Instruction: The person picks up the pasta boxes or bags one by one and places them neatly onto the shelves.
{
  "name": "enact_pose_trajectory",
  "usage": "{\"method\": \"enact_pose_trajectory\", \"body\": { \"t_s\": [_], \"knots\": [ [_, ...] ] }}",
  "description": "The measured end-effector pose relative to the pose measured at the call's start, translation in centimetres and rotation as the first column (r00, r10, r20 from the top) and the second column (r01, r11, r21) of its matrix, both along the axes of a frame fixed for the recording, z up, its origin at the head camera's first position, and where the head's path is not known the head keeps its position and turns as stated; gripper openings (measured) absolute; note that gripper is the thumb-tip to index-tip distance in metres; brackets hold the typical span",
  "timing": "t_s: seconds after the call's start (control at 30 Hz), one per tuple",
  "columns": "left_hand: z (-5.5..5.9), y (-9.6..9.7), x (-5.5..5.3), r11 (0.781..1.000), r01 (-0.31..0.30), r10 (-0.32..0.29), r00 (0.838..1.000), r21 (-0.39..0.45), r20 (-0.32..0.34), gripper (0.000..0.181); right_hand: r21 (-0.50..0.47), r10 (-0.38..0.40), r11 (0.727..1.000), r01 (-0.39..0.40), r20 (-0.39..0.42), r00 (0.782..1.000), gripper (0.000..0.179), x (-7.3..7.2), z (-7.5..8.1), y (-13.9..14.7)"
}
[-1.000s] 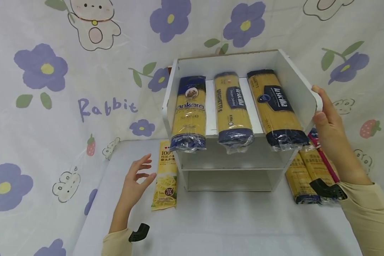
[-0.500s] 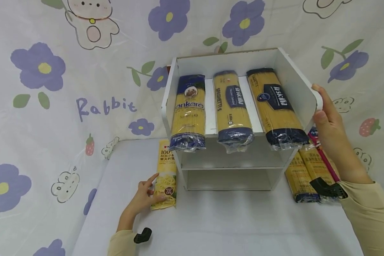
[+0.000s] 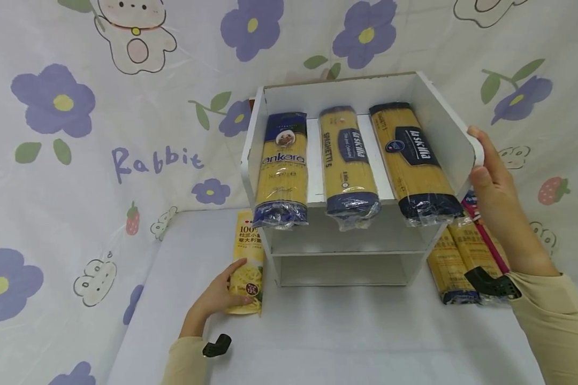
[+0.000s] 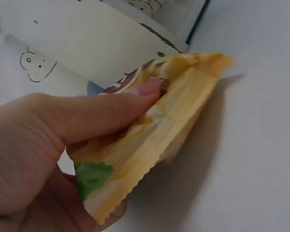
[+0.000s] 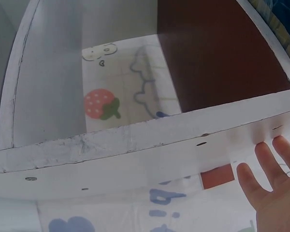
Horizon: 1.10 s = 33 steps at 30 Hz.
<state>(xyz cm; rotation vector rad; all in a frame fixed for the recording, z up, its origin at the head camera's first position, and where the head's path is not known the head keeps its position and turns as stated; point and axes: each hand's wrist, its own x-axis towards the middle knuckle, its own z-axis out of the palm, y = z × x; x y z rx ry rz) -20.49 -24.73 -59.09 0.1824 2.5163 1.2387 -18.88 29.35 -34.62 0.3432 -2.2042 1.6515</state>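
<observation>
My left hand [image 3: 217, 294] grips the lower part of a yellow packet of pasta [image 3: 248, 240], which lies to the left of a white shelf unit [image 3: 349, 254]. In the left wrist view, the thumb lies across the pasta packet's printed face [image 4: 150, 113], near its crimped end, and the other fingers are mostly hidden underneath. My right hand [image 3: 503, 203] holds the upper right front corner of the shelf unit, thumb at the front edge. In the right wrist view, several fingers of the right hand [image 5: 275, 179] rest spread along the panel's outer face [image 5: 241, 130].
On the tilted top shelf lie an Ankara spaghetti packet [image 3: 282, 166], a middle La Sicilia packet [image 3: 349, 160] and a right La Sicilia packet [image 3: 411, 160]. More yellow pasta packets [image 3: 455, 262] lie right of the unit on the white table [image 3: 347, 331]. A patterned cloth [image 3: 139, 112] hangs behind.
My left hand has come down and right to the yellow pasta packet, and its fingers have closed around the lower part. The right hand stays at the shelf corner.
</observation>
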Motion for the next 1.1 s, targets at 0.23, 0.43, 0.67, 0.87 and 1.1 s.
{"method": "enact_pose_trajectory", "body": {
  "t_s": [0.23, 0.43, 0.67, 0.87, 1.1],
  "knots": [
    [1.0, -0.7, 0.0, 0.991, 0.028, -0.045, 0.991, 0.131, 0.126, 0.108, -0.054, 0.038, 0.998, -0.041, -0.039, 0.998, 0.060, -0.2, -0.2, 0.1],
    [3.0, -0.8, -0.1, 0.982, 0.050, -0.084, 0.979, 0.184, 0.185, 0.109, -0.099, 0.059, 0.993, -0.064, -0.049, 0.997, 0.063, -0.3, -0.3, 0.1],
    [2.9, -1.5, -0.5, 0.953, 0.121, -0.179, 0.964, 0.278, 0.197, 0.104, -0.062, 0.032, 0.997, -0.034, -0.033, 0.999, 0.062, -0.2, -0.3, 0.1],
    [1.4, -1.0, 0.0, 0.957, 0.053, -0.095, 0.986, 0.286, 0.135, 0.081, -0.041, 0.029, 0.999, -0.030, -0.034, 0.999, 0.061, -0.3, -0.3, 0.1],
    [0.4, 0.0, -0.5, 0.945, -0.044, 0.016, 0.996, 0.323, 0.089, 0.068, -0.058, 0.049, 0.997, -0.050, -0.026, 0.998, 0.062, -0.3, -0.4, 0.3]
  ]
}}
